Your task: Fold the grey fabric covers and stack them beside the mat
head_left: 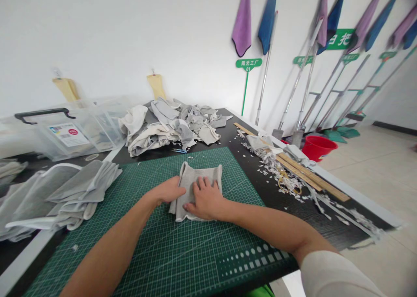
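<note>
The left hand rests against the left side of a folded grey knit cloth, its fingers closed together, while the right hand lies flat across it, fingers slightly spread; neither grips. The cloth sits mid-way along a green cutting mat on a black table. Flat, even pressure keeps layers from creeping, though the fold beneath looks doubled, mostly hidden by the hands. Grey cloth strips lie just left of the mat.

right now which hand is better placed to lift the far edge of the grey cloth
Right, probably: the right hand lies spread on top of the grey cloth, its fingers reaching toward the far edge. The left hand sits only at the cloth's left side, on the green cutting mat.
</note>
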Motion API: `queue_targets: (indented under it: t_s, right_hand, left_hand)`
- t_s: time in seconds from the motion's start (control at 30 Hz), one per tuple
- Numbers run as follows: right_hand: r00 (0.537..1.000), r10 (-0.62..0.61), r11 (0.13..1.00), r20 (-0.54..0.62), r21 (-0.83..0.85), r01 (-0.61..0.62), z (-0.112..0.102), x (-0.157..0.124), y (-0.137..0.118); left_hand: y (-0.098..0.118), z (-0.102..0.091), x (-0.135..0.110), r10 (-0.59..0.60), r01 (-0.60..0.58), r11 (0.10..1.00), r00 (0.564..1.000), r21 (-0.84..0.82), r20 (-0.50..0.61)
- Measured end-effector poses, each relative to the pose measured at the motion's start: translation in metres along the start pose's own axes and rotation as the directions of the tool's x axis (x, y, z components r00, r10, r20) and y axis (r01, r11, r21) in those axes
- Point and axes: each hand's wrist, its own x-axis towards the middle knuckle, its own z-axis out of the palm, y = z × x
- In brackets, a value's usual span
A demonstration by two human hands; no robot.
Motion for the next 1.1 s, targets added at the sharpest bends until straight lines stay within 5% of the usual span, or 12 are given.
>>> queue_targets:
  t_s: [0.17,0.43,1.1]
  right_hand:
    - [1.000,0.000,1.000,-0.021,-0.006,0.000,-0.001,-0.001,0.000]
    - [0.998,0.001,1.000,-0.061,-0.027,-0.003,0.006,0.000,0.001]
    - [0.990,-0.038,0.999,-0.137,-0.040,0.033,-0.005,-0.001,-0.004]
  left_hand:
    - [-0.007,-0.002,0.003,-0.069,0.075,0.995,0.995,0.070,-0.076]
    - [-0.012,0.001,0.011,0.024,0.041,0.972,0.963,0.232,-0.270]
    - [-0.008,0.003,0.019,0.066,0.081,0.910,0.939,0.407,-0.336]
